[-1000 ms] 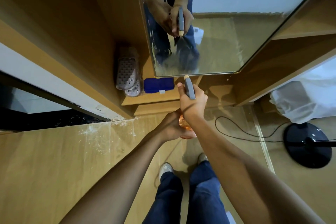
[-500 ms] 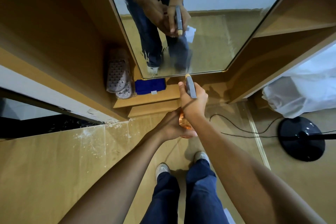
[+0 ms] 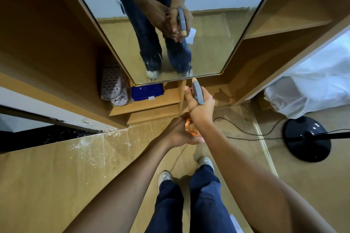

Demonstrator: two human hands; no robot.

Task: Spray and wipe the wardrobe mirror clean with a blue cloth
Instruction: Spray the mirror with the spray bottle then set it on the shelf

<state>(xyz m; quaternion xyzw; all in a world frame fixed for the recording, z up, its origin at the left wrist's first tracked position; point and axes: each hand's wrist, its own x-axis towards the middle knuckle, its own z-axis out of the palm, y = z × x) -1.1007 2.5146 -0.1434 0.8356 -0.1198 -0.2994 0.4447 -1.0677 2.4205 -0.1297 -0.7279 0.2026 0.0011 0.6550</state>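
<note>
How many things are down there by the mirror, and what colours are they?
Blue: 1, the blue cloth on the low shelf
Pinkish: 1 pair of slippers beside it
Orange with grey top: 1 spray bottle, held by both hands
Black: 1 fan base
White: 1 bag
Total: 5

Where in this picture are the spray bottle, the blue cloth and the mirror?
spray bottle (image 3: pixel 198 93): head view, on its grey spray head above the right hand.
blue cloth (image 3: pixel 147 91): head view, middle of the folded cloth on the shelf.
mirror (image 3: pixel 214 43): head view, lower right glass.
</note>
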